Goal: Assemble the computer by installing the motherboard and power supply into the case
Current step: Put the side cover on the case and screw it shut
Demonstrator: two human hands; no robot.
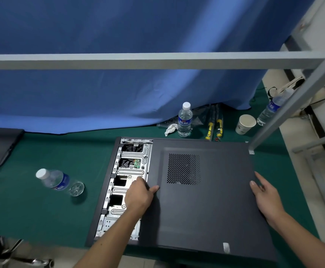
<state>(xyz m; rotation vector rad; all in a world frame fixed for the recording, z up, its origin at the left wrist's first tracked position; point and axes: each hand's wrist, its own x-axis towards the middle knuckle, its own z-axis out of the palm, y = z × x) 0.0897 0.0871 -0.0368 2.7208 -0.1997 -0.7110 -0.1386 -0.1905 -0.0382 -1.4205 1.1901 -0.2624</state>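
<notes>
The computer case (119, 190) is laid flat on the green surface (41, 219), with a dark side panel (206, 200) resting over most of it; a strip of bare metal interior is left uncovered along the left. The panel's left edge is pinched by the left hand (138, 196), thumb on top, fingers tucked beneath. The right hand (264, 196) is laid against the panel's right edge with fingers nearly straight, its grip released. A water bottle (55, 180) lies on its side left of the case. Another bottle (185, 120), a paper cup (244, 124) and yellow-handled screwdrivers (214, 126) are seen behind the case.
</notes>
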